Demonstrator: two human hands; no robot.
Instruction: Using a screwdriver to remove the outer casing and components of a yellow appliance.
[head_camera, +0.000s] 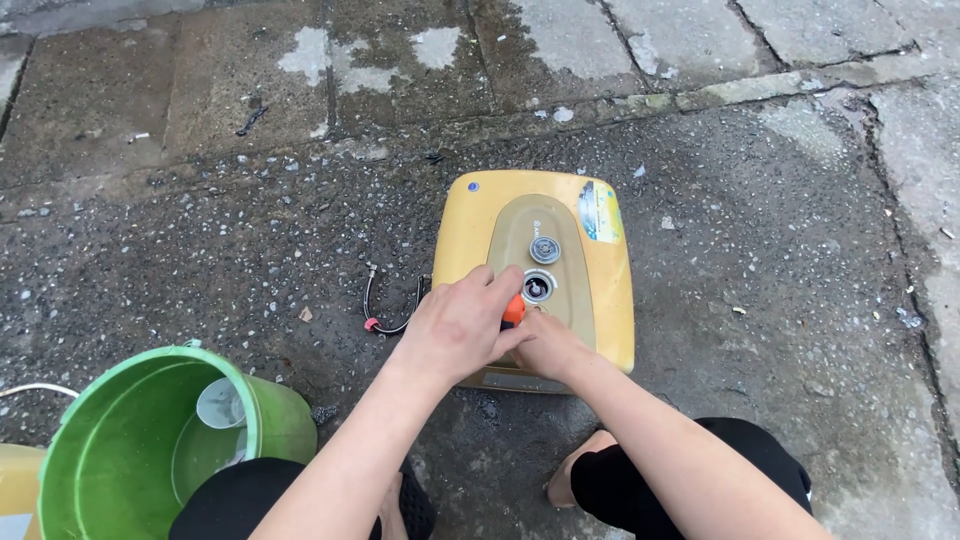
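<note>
Head view, person crouching on wet paved ground (760, 330). Yellow box-shaped appliance (610, 300) lies flat on the ground at centre, long axis running 12 to 6 o'clock from the person. Recessed beige panel on its upper face carries two round metal ports: upper port (545, 250), lower port (538, 288), stacked along that same axis.

Both hands meet over the near end of the panel. Left hand (460, 325) comes in from 7 o'clock, fingers curled down over a small orange part (513, 310); grip looks clenched around it, though the hand hides most of the part, so its shape can't be told. Right hand (550, 345) comes in from 5 o'clock, touching the left hand and resting on the panel just below the orange part; whether it is clenched or loose, cannot tell, the fingers are tucked under the left hand.

Key relation: lower port sits just beyond the orange part at about 1 o'clock, nearly touching. Left hand is the nearer one to it. Upper port is further out at 12 o'clock.

Short dark hose (385, 305) with metal end fittings lies curled on the ground at 9 o'clock of the appliance, apart from both hands. Green bucket (120, 440) with water and a pale scoop (222, 403) sits at 8 o'clock, well apart.
</note>
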